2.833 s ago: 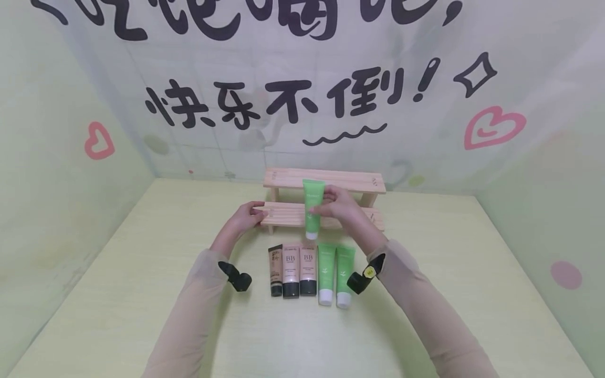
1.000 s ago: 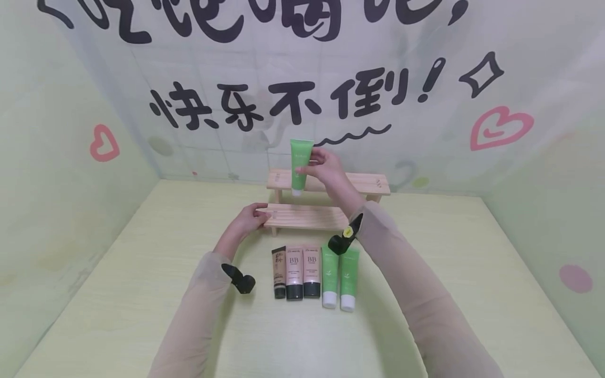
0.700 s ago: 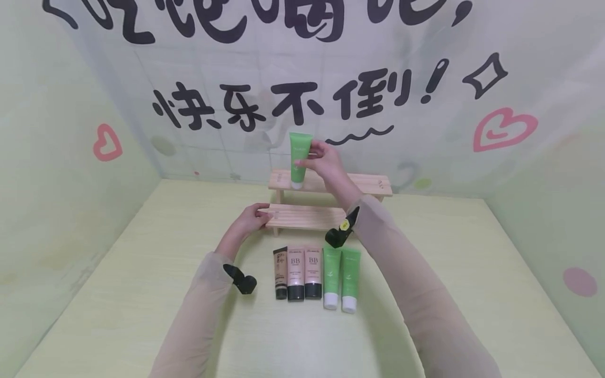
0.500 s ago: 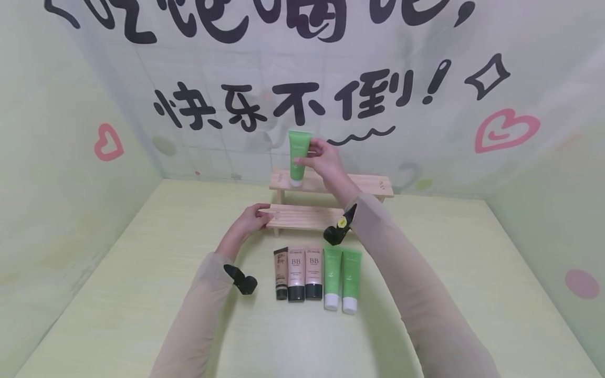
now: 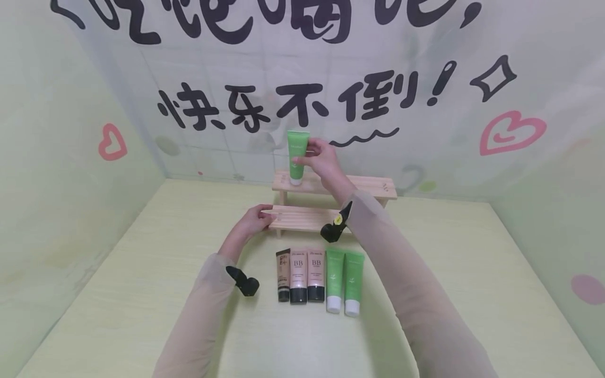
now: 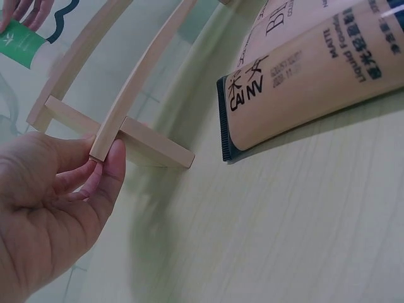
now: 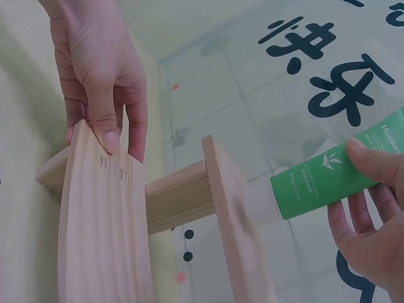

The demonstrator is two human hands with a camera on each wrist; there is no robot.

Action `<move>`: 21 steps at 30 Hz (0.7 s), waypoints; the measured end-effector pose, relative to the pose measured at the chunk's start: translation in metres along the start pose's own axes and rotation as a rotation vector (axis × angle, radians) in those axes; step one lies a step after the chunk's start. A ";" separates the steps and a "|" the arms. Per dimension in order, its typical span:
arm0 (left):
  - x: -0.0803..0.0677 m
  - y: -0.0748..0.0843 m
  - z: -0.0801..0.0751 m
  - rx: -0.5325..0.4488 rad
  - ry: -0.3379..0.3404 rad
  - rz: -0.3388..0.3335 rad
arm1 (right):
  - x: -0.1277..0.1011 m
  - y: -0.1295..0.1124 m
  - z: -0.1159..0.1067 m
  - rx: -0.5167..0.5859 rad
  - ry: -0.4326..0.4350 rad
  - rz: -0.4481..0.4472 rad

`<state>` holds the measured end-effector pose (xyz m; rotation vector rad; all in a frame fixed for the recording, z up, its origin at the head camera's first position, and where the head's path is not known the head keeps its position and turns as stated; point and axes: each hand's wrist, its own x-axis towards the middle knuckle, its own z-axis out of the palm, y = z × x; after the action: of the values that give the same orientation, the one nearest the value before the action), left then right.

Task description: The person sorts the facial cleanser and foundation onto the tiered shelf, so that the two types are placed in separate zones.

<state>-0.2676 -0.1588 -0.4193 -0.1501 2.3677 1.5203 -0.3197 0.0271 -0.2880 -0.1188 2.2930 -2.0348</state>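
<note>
Right hand (image 5: 326,161) up top, fingers (image 7: 369,161) pinching green tube (image 5: 297,155) upright on wooden rack (image 5: 364,185). Left hand (image 5: 252,223) low, fingers (image 6: 104,173) gripping rack's lower shelf end.

Bright, even, soft light; faint shadows under the arms; wide-angle bending at edges; wrist close-ups blurred.

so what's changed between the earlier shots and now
The right hand has carried the green tube up from in front of the lower shelf to stand cap down on the upper shelf, still holding it. The left hand stays on the lower shelf's end; five tubes lie unmoved.
</note>
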 end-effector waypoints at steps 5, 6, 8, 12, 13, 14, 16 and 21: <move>0.001 0.000 0.000 0.005 -0.001 0.006 | 0.004 0.004 0.000 -0.018 -0.002 0.007; 0.000 0.001 0.000 0.007 0.001 0.005 | 0.005 0.005 0.001 -0.017 -0.004 0.007; 0.000 0.000 0.000 0.006 0.002 0.005 | 0.006 0.007 0.001 -0.017 -0.006 0.005; -0.002 0.001 0.000 -0.001 0.002 0.001 | 0.006 0.009 0.001 -0.016 -0.007 -0.005; -0.002 0.001 0.000 -0.001 0.001 0.005 | 0.006 0.009 0.002 -0.018 -0.007 -0.010; -0.002 0.001 0.000 0.001 -0.001 0.008 | 0.007 0.009 0.002 -0.019 -0.008 -0.016; -0.002 0.002 0.000 0.003 -0.001 0.008 | 0.007 0.009 0.002 -0.025 -0.012 -0.027; -0.001 0.001 0.000 -0.005 -0.003 0.000 | 0.008 0.010 0.001 -0.055 -0.027 -0.037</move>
<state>-0.2673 -0.1587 -0.4181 -0.1488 2.3621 1.5260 -0.3273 0.0262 -0.2984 -0.1919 2.3483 -1.9752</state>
